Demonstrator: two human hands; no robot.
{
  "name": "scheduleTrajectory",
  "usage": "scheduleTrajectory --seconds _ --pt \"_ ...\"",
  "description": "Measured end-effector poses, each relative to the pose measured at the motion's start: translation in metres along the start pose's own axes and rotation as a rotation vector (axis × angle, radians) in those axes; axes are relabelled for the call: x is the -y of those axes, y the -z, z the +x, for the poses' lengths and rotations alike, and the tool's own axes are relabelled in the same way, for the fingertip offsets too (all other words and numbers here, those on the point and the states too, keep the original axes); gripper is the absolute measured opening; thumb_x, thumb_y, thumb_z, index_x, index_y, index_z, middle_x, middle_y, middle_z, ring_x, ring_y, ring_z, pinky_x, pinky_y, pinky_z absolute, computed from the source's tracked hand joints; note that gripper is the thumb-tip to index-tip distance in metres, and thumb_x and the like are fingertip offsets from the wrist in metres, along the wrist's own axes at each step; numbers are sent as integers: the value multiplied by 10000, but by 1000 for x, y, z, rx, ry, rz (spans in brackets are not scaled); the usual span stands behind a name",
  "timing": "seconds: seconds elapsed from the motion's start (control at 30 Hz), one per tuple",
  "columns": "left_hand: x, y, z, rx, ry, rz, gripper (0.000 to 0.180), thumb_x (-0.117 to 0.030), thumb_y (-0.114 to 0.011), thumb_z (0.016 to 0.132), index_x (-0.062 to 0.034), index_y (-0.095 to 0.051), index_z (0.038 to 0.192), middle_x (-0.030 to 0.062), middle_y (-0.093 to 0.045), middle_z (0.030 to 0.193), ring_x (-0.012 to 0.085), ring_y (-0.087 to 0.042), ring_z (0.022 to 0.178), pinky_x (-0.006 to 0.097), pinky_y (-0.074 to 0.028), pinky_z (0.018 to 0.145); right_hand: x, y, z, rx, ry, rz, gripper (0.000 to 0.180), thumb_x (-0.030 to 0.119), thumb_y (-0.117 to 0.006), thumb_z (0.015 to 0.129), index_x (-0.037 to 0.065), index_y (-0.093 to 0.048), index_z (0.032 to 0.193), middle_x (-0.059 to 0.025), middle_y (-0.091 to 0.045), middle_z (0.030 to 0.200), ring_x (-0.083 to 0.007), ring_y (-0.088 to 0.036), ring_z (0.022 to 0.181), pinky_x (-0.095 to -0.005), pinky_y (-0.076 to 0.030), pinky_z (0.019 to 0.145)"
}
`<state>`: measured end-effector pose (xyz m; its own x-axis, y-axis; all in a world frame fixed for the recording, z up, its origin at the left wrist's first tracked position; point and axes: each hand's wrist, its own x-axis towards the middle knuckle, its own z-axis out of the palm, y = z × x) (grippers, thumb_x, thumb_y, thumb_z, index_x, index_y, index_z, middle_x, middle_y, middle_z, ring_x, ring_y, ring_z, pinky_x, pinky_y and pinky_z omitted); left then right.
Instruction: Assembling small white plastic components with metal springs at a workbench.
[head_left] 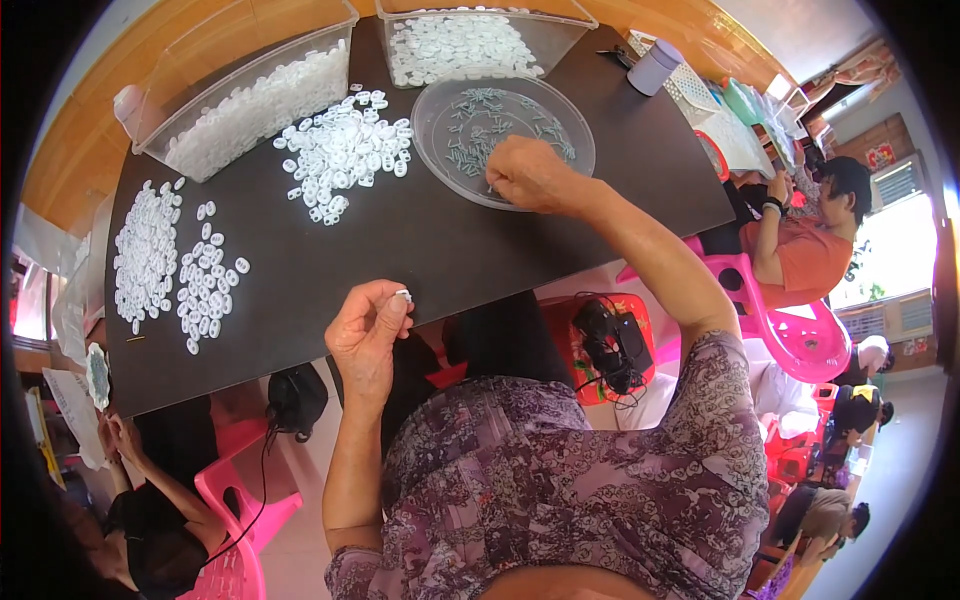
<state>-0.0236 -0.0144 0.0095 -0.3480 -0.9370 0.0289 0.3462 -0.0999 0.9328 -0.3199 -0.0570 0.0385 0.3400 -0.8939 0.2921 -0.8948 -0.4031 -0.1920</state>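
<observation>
Pinching a small white plastic ring (403, 295) at mid-frame, the left hand (368, 335) hovers off the black tabletop (400, 240) edge; a slip would likely drop it to the floor. The right hand (530, 172), fingers curled together, picks among thin pins (470, 125) in the clear round dish (440, 95) at upper centre; a nudge might scatter them.

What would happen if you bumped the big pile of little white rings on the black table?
The pile of white rings would probably scatter easily: the pieces are small, loose and heaped on a smooth black table. They look like light plastic, so likely stiff and hard to break. Being flat ovals, they would probably slide rather than roll far.
</observation>
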Motion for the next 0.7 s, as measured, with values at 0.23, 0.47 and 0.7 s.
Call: scheduleTrajectory --seconds 0.23,0.47,0.7 --pt "-1 -1 0 -8 0 -18 113 -74 -641 839 15 -618 904 49 -615 748 77 -542 607 191 -447 529 5 7 0 60 -151 61 79 100 -546 678 30 -580 666 -157 -603 717 -361 -575 710 -452 -452 626" --pt "-15 -2 10 -16 75 -61 113 -91 -599 856 22 -605 854 81 -612 726 106 -541 544 222 -432 481 40 35 -2 -89 -329 440 55 66 -604 761 14 -585 757 -29 -541 668 -100 -494 608 -252 -418 560" --pt "-21 -16 24 -89 211 -310 119 -79 -597 853 38 -596 833 106 -607 686 114 -530 480 233 -413 420 96 11 7 -171 -81 522 72 16 -636 734 26 -580 778 -17 -509 688 -81 -480 598 -234 -392 535"
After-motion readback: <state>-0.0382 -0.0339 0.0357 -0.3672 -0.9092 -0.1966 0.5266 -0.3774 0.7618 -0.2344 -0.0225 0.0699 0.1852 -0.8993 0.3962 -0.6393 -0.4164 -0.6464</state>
